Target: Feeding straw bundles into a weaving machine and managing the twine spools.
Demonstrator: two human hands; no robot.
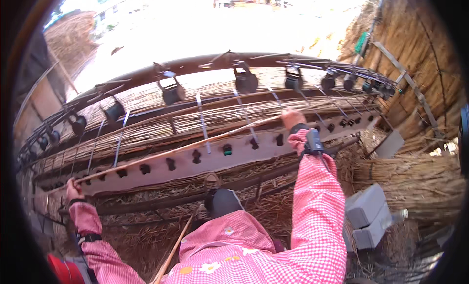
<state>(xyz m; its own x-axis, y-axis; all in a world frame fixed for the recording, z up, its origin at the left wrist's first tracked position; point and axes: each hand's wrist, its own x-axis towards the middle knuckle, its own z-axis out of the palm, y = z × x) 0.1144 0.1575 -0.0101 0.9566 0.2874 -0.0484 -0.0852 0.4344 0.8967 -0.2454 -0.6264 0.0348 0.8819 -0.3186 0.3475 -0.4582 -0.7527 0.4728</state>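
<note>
A long thin reed stalk [190, 149] runs slantwise across the frame before me, lower at the left end. My left hand [74, 190] is closed around it near that end. Farther right and higher, my right hand [293, 119] is closed on the same stalk; its fingers are partly hidden. Just behind the stalk lies a layer of many reeds [195, 123], crossed by pale strips [202, 123]. Below it is a pale board [161, 168] with a row of dark notched holes. Dark round weights [245, 81] hang from the curved beam [195, 64] beyond.
Another stick [173, 252] leans beside my lap. Grey blocks [366, 213] and a clear bottle [400, 215] are at my right. Straw bundles [410, 176] and a tall straw stack [415, 54] stand on the right. A red object [66, 269] sits lower left.
</note>
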